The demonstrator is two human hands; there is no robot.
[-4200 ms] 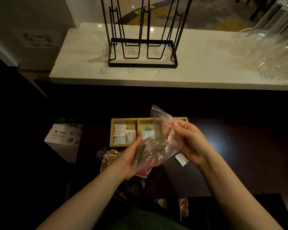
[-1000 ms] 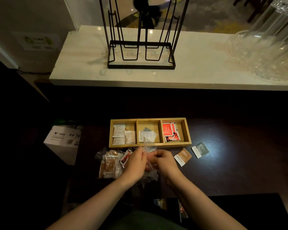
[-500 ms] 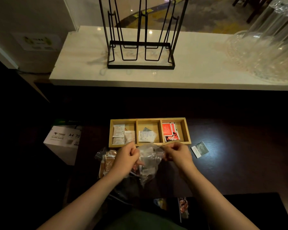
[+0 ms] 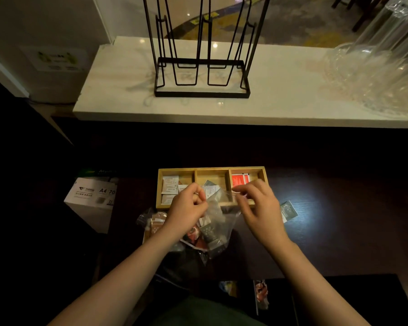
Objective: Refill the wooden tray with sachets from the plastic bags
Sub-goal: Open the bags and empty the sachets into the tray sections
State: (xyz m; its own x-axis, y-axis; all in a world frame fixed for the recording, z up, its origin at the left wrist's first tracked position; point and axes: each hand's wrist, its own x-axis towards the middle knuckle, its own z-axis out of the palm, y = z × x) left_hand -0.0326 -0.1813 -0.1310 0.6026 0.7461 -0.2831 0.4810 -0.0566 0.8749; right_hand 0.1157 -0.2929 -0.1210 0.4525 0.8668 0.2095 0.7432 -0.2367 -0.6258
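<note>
- The left hand is curled with thumb and fingers pinched together on the upper left edge of a clear plastic bag, held just in front of the wooden tray.
- The right hand is loosely spread, fingers bent and apart, at the bag's right edge; whether the fingertips actually grip the plastic I cannot tell.
- The clear bag hangs between the two hands, and a few small dark and pale sachets show through its lower part.
- The wooden tray lies on the dark surface and has three compartments side by side. The left one holds white sachets, the middle one a grey-and-white sachet tilted near its front, and the right one red sachets.
- Both hands cover the tray's front rim and part of its contents.
- A second plastic bag with brownish packets lies on the surface under the left wrist.
- One dark green sachet lies loose on the surface, just right of the right hand.
- A white paper box marked A4 sits to the left of the tray, well apart.
- Behind, on a pale raised counter, stands a black wire rack, with clear glassware at the far right.
</note>
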